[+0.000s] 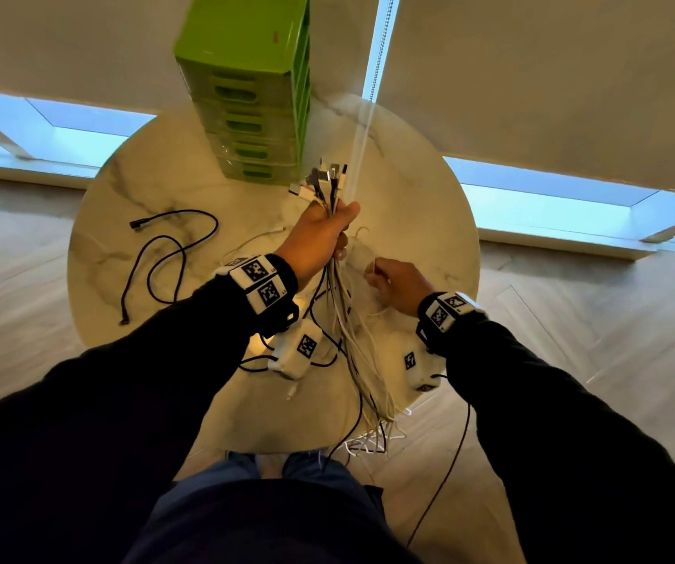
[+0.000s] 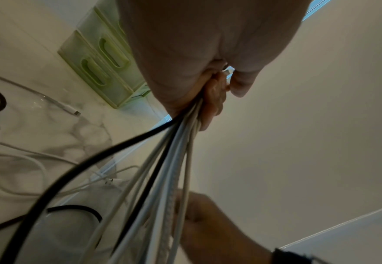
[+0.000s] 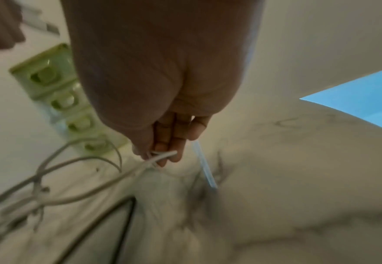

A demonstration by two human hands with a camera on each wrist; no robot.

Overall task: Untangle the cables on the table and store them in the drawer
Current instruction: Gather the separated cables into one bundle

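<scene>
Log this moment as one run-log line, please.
left hand: grips cable bundle upright | right hand: pinches white cable | black cable: on table | green drawer unit: shut

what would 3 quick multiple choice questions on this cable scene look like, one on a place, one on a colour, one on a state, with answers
1. Where does the lone black cable lie?
A. on the table, to the left of the left hand
B. inside a drawer
C. on the floor

2. What colour is the drawer unit?
A. red
B. green
C. black

3. What is the left hand doing?
A. resting flat on the table
B. pulling a drawer handle
C. gripping a bundle of cables with the plugs up

Answers:
1 A: the head view shows it spread loose on the marble table.
2 B: its shell and handles are green.
3 C: fingers wrap the bundle, connectors above the fist, cords hanging below.
</scene>
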